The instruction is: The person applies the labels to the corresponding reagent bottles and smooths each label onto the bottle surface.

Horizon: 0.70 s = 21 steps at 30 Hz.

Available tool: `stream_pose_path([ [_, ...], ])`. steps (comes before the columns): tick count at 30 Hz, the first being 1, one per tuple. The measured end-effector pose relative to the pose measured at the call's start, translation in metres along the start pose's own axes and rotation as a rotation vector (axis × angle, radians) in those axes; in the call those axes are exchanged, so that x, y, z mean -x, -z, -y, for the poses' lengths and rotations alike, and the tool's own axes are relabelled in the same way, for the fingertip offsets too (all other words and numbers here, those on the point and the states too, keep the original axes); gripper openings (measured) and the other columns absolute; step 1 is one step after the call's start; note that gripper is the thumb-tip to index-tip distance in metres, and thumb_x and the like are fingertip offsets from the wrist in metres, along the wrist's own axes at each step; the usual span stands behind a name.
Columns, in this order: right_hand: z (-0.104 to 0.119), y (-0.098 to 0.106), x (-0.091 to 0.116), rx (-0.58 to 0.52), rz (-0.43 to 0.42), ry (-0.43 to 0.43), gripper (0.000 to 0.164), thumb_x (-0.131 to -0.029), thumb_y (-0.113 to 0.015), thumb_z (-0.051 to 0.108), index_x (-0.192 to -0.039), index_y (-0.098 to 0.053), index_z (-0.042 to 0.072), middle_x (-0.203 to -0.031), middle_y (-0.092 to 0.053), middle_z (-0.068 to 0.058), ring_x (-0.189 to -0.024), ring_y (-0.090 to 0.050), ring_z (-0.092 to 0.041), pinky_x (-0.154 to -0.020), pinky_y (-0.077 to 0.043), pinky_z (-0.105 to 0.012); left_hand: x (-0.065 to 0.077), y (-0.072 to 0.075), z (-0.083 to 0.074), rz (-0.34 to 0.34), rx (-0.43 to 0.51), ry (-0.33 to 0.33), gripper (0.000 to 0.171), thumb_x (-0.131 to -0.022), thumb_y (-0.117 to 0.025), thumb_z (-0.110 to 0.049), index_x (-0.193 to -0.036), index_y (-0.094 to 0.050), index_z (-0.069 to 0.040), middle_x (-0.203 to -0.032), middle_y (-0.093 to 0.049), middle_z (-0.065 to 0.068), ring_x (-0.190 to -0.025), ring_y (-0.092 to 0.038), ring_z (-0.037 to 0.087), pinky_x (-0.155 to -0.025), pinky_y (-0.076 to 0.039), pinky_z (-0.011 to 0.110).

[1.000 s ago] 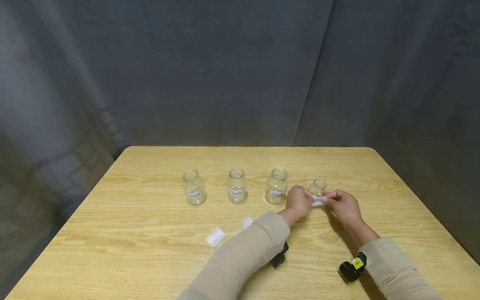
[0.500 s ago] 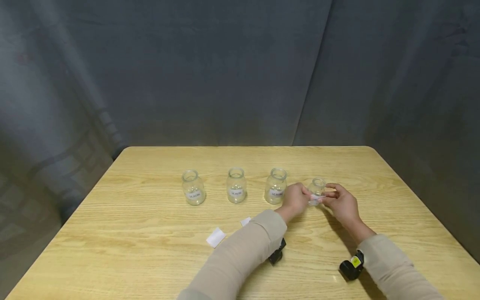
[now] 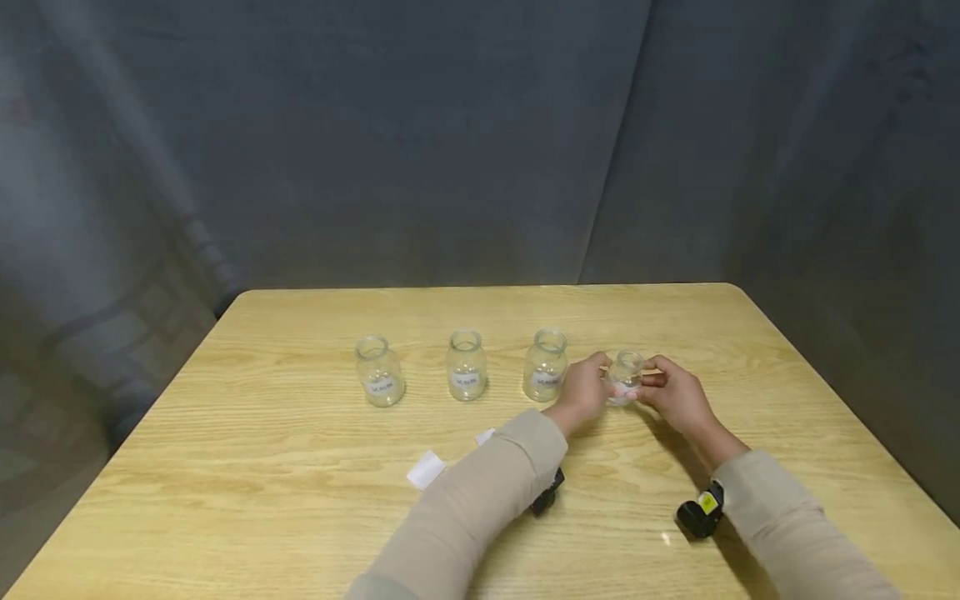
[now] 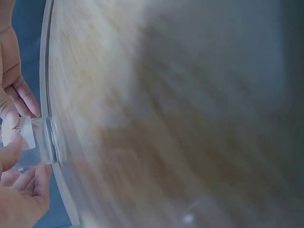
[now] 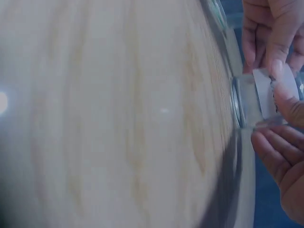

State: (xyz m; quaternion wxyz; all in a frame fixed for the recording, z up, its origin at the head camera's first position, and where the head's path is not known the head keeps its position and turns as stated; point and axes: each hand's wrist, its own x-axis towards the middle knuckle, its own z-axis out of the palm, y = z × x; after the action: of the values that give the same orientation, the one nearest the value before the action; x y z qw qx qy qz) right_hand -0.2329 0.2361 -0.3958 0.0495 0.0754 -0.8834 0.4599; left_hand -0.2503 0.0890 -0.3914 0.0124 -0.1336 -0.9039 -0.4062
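A small clear glass jar (image 3: 628,363), rightmost in the row, stands upright between both hands. My left hand (image 3: 585,387) holds its left side, and my right hand (image 3: 681,402) grips it from the right. Across the jar's front lies a white paper label (image 4: 28,134) with dark handwriting. Both thumbs press on this label, partly covering the writing, as the right wrist view shows on the label (image 5: 264,95) too. Fingers reach round the sides of the glass; the back of the jar is hidden in the wrist views.
Three larger clear jars, the left one (image 3: 381,371), the middle one (image 3: 467,365) and the right one (image 3: 546,365), stand in line with written labels. White paper pieces (image 3: 426,470) lie nearer, one partly behind the left sleeve (image 3: 480,492). The wooden table (image 3: 225,517) backs onto grey curtains.
Earlier the fingertips pinched the label's two ends against the jar. Now the fingers spread round the glass, thumbs on the front. The whole view has shifted slightly.
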Motion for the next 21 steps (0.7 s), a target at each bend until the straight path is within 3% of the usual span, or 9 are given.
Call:
stream_pose_path([
  [6, -0.0038, 0.007, -0.0037, 0.04, 0.073, -0.005, 0.048, -0.075, -0.063, 0.001, -0.118, -0.043, -0.01, -0.099, -0.055, -0.029, -0.091, -0.055, -0.033, -0.064, -0.048, -0.02, 0.0, 0.003, 0.0004, 0.022, -0.041, -0.016, 0.032, -0.072, -0.067, -0.009, -0.102, -0.057, -0.011, -0.07, -0.058, -0.005, -0.06, -0.05, 0.004, -0.053, -0.039, 0.012],
  [14, -0.0077, 0.0089, -0.0011, -0.054, 0.088, -0.045, 0.048, -0.072, -0.066, 0.003, -0.113, -0.046, -0.014, -0.095, -0.058, -0.027, -0.075, -0.057, -0.004, -0.064, -0.048, -0.021, 0.0024, 0.0046, 0.0001, 0.033, -0.184, -0.101, 0.031, -0.069, -0.07, -0.008, -0.096, -0.056, -0.011, -0.071, -0.061, -0.002, -0.068, -0.056, 0.007, -0.058, -0.042, 0.012],
  [21, -0.0067, 0.004, -0.0004, -0.022, 0.02, -0.034, 0.05, -0.072, -0.066, 0.0, -0.112, -0.044, -0.018, -0.094, -0.057, -0.029, -0.072, -0.055, 0.0, -0.061, -0.047, -0.016, -0.0008, 0.0069, 0.0004, 0.034, -0.209, -0.095, 0.033, -0.066, -0.072, -0.012, -0.096, -0.058, -0.013, -0.074, -0.063, -0.003, -0.068, -0.056, 0.007, -0.057, -0.041, 0.012],
])
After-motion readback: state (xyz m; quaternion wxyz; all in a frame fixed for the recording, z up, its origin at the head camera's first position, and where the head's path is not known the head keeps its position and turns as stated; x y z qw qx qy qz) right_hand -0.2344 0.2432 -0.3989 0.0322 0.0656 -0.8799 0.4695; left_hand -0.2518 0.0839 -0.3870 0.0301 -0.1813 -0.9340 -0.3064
